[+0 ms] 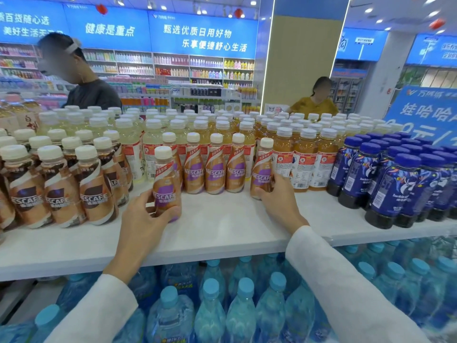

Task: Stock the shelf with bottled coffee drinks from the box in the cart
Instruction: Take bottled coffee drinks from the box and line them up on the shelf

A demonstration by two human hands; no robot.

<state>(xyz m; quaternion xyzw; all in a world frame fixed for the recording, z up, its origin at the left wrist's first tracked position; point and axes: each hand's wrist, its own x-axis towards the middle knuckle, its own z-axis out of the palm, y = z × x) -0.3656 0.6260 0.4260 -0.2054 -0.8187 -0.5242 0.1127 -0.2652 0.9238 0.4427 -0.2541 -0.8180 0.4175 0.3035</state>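
Observation:
My left hand (143, 216) grips a purple-label Nescafe coffee bottle (165, 179) standing on the white shelf (222, 226), a little in front of the row. My right hand (278, 196) holds another purple-label coffee bottle (262, 169) at the right end of that row. Between them stand several matching bottles (215, 167) upright in a line. The cart and its box are out of view.
Brown-label Nescafe bottles (61, 186) fill the shelf's left, dark blue bottles (400, 184) its right, juice bottles (304, 157) behind. Blue-capped water bottles (222, 305) sit on the lower shelf. Two people stand beyond the display, one at back left (81, 80), one at back right (315, 100).

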